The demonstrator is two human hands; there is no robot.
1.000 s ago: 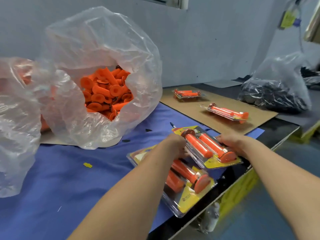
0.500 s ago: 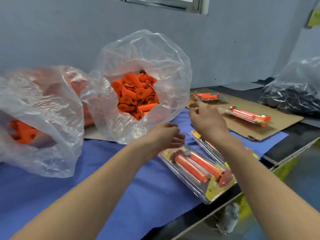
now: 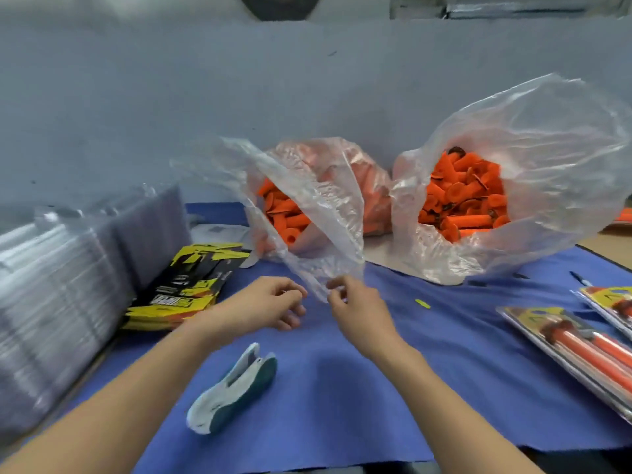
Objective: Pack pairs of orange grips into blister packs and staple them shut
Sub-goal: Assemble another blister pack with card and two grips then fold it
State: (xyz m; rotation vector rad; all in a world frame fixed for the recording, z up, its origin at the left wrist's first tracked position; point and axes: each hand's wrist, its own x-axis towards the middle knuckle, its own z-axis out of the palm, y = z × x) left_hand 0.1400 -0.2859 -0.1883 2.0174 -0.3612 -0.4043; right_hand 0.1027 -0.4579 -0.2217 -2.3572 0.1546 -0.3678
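Fuzzy blue cloth (image 3: 444, 388) covers the bench. Blurry stack of clear plastic trays (image 3: 51, 302) on the left. At the back, the crinkly see-through right bag (image 3: 554, 142) and left bag (image 3: 318, 186) hold the orange grips (image 3: 461, 196), stubby tubes with flared ends. Filled packs (image 3: 574, 350) lie far right. Glossy yellow-black cards (image 3: 191, 278), white-teal stapler (image 3: 236, 388). Left hand (image 3: 266, 309) is loosely curled and empty. Right hand (image 3: 359, 313) is at the left bag's flap, can't tell if it's pinching.

L hand (image 3: 270, 306) & R hand (image 3: 359, 311) over blue cloth (image 3: 444, 371), stapler (image 3: 232, 391) near, bagged orange grips (image 3: 461, 200) behind
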